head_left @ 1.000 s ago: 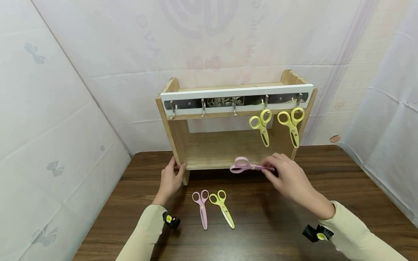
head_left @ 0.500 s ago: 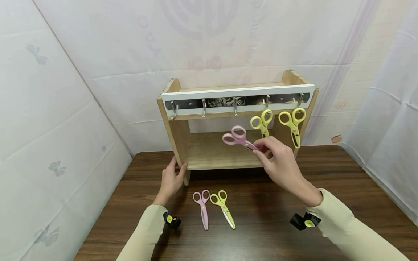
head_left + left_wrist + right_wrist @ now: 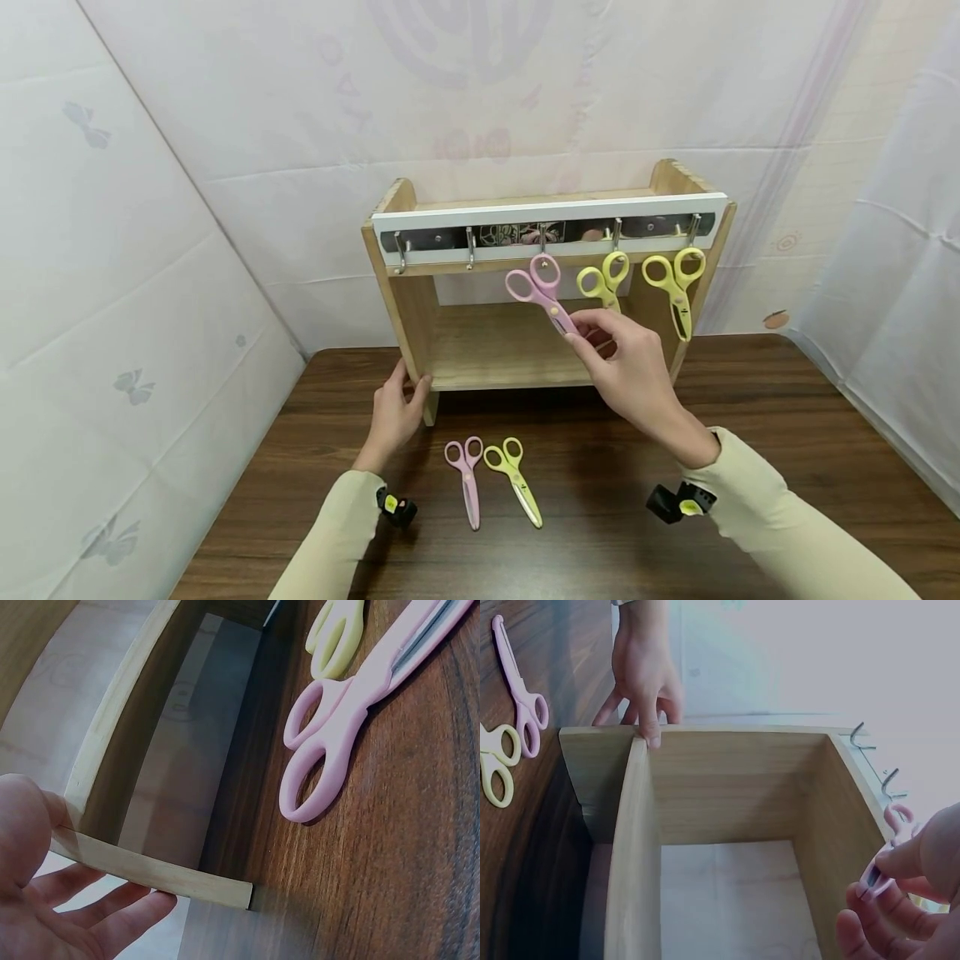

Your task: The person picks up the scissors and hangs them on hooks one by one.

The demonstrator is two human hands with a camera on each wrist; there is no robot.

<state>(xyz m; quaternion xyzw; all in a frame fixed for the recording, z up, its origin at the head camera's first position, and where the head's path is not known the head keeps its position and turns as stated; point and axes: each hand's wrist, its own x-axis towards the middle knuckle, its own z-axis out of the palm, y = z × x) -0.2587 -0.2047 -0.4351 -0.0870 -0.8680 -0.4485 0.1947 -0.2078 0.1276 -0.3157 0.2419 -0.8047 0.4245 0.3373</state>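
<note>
My right hand [image 3: 633,362] pinches a pair of pink scissors [image 3: 553,310] by the blades, handles up. One handle ring overlaps the middle hook [image 3: 543,237] of the rack in the head view. My left hand [image 3: 393,412] grips the lower left corner of the wooden shelf [image 3: 510,342], thumb at the front edge and fingers along the outer side [image 3: 150,874]. Two yellow scissors [image 3: 677,292] hang from the two right hooks; my right hand partly hides the inner pair [image 3: 603,279]. Pink scissors [image 3: 468,483] and yellow scissors [image 3: 516,483] lie on the table.
A white board with a metal hook strip [image 3: 442,238] runs across the shelf's upper front. Its two left hooks [image 3: 471,247] hold nothing. The brown wooden table [image 3: 592,533] is backed by pale patterned cloth [image 3: 300,125].
My right hand has lifted the pink scissors from low in front of the shelf up to the middle hook, turning their handles upward. My left hand has stayed at the corner.
</note>
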